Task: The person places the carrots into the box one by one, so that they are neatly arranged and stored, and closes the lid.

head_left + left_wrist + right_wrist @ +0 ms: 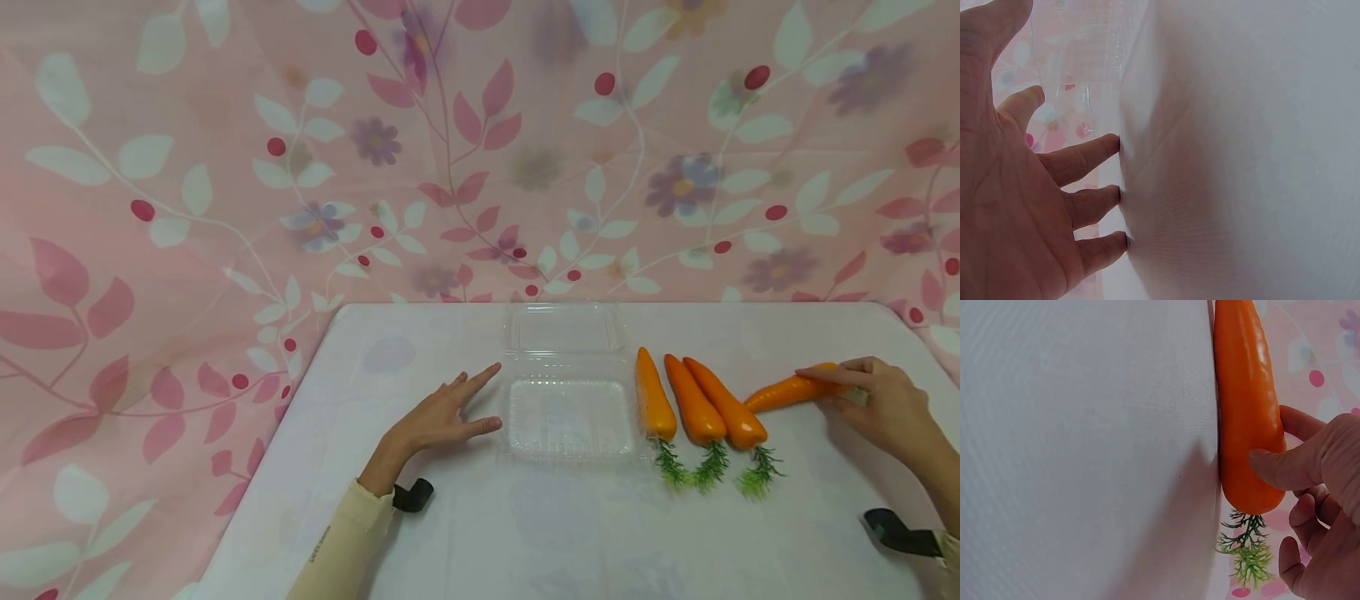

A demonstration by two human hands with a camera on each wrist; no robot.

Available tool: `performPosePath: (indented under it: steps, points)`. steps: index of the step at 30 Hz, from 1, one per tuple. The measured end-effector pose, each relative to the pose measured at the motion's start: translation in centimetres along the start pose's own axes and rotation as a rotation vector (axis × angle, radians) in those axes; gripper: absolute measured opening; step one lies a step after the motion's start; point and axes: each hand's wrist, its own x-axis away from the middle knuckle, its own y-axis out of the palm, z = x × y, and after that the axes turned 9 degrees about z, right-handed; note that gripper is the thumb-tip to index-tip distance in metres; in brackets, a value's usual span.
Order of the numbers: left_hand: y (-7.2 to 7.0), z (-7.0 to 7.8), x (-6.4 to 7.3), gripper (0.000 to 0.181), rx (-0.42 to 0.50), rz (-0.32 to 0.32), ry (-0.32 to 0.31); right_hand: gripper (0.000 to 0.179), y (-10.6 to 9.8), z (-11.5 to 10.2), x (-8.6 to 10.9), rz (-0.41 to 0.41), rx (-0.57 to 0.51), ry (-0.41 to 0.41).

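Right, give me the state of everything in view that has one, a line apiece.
Clear container: open, its halves spread apart, no carrot in it.
Three carrots: lying side by side on the table.
Fourth carrot: in the fingers' grip; lifted or not, cannot tell.
Left hand: fingers spread, holding nothing.
Right hand: gripping the fourth carrot.

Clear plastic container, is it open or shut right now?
Open: the head view shows its lid laid back beyond the base.
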Motion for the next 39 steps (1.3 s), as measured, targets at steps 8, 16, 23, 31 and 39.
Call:
performPosePath:
  steps: [8,16,23,31,39]
  points:
    - [-0.08,0.01,0.02,0.086,0.000,0.000,0.001,0.036,0.55,-0.20,-0.33,0.039,-0.017,-0.050]
    - [-0.10,-0.01,-0.06,0.087,-0.002,0.000,0.008,0.034,0.80,-0.30,-0.38,0.027,-0.055,-0.045]
    - [-0.02,-0.02,0.00,0.086,0.008,-0.003,0.000,0.030,0.75,-0.41,-0.54,0.026,-0.060,-0.051]
    - [-0.06,0.11,0.06,0.084,0.008,-0.001,-0.008,0.026,0.59,-0.72,-0.07,0.052,-0.064,-0.069]
    - [-0.06,0.12,0.07,0.084,0.007,-0.003,-0.012,0.025,0.21,-0.94,0.07,0.070,-0.112,-0.044]
